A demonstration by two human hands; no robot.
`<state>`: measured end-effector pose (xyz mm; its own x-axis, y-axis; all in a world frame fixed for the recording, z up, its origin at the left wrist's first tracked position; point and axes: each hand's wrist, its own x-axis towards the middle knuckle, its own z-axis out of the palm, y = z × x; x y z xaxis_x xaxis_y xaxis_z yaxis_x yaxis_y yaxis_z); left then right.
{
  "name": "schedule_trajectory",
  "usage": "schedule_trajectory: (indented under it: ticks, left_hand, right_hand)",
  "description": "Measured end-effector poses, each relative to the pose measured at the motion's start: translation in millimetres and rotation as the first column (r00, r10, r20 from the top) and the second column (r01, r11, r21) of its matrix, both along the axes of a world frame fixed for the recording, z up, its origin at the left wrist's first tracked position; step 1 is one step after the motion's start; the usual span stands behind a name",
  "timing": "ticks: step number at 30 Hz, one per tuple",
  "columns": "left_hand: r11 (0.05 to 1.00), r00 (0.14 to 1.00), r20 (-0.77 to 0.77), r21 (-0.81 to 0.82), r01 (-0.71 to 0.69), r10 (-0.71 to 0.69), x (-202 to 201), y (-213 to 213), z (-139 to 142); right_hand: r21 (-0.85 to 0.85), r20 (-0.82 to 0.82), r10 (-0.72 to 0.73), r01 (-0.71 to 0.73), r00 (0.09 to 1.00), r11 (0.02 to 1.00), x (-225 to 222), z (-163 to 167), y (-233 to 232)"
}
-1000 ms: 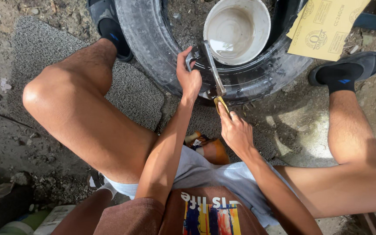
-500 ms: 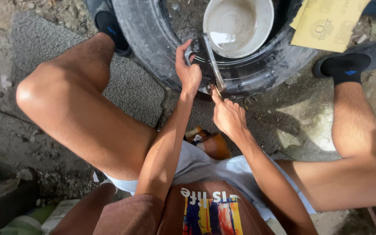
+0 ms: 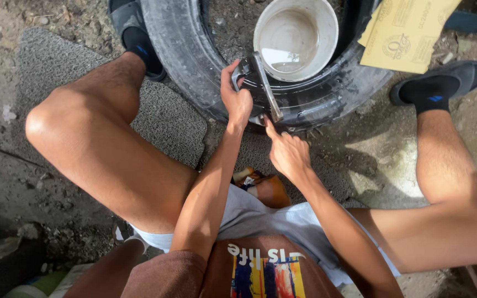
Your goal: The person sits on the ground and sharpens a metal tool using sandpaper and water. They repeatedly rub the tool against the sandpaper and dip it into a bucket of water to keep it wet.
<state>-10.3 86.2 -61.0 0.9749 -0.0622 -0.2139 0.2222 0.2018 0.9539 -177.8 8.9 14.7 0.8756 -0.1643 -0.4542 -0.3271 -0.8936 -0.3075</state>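
Metal tool worked by both our hands against the black tyre.

Our left hand is closed around the tool's upper part, pressing it on the tyre's sidewall. Our right hand grips the tool's lower end, just below the left grip. Beyond both grips, a white bucket sits inside the tyre; yellow sandpaper sheets lie to the right.

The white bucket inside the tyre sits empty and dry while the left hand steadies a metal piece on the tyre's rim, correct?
Not quite. In the head view the white bucket holds some cloudy water at the bottom, so it is not dry. The rest stands: it sits inside the tyre, and the left hand steadies the metal piece on the rim.
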Motion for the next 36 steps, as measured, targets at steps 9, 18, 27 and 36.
schedule_trajectory:
  ticks: [9,18,27,36]
  left_hand:
    - [1.0,1.0,-0.005,0.018,-0.002,0.002,-4,0,-2]
    - [0.999,0.999,0.013,0.026,-0.033,0.033,0,-1,0]
    - [0.999,0.999,-0.027,0.02,-0.044,0.045,0,-2,0]
    - [0.998,0.998,0.032,0.05,-0.048,0.047,-1,-2,2]
  right_hand:
    - [0.013,0.007,-0.04,0.039,0.999,0.999,10,1,-1]
    - [0.051,-0.04,-0.053,0.055,0.998,0.997,25,16,0]
    - [-0.04,-0.095,0.04,-0.044,0.995,0.998,26,15,0]
    - [-0.02,-0.074,0.051,-0.053,0.996,0.998,27,9,-4]
